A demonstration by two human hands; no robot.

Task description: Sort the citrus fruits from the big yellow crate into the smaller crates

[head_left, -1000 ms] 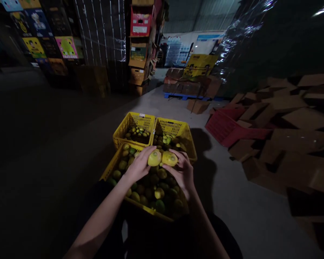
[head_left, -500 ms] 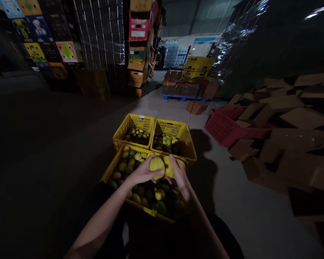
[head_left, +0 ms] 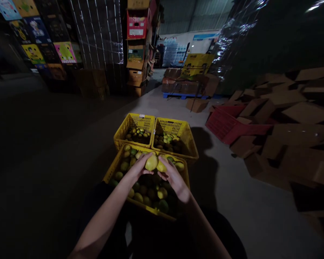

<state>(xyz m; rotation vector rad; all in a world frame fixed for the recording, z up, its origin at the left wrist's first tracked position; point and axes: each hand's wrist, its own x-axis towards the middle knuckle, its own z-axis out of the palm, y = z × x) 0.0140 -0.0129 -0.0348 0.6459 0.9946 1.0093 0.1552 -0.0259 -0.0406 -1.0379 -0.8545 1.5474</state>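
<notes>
My left hand [head_left: 139, 167] is closed round a yellow lemon [head_left: 151, 163], its thumb side toward the middle. Right beside it, my right hand [head_left: 173, 176] grips a second yellow lemon [head_left: 162, 165]. Both fruits are held side by side above the near yellow crate [head_left: 112, 168]. Inside that crate lie several green and yellow lemons [head_left: 162, 193], partly hidden under my hands and in shadow.
Two more yellow crates, a left one [head_left: 118, 138] and a right one [head_left: 192, 140], stand just beyond with some lemons in each. A red crate [head_left: 224, 126] and a heap of flattened cardboard [head_left: 294, 144] lie at right. Stacked boxes [head_left: 136, 54] and a blue pallet [head_left: 182, 96] stand farther back.
The two lemons have shifted slightly up and left with my hands. My right hand has turned, its fingers now more to the lemon's right side and underneath.
</notes>
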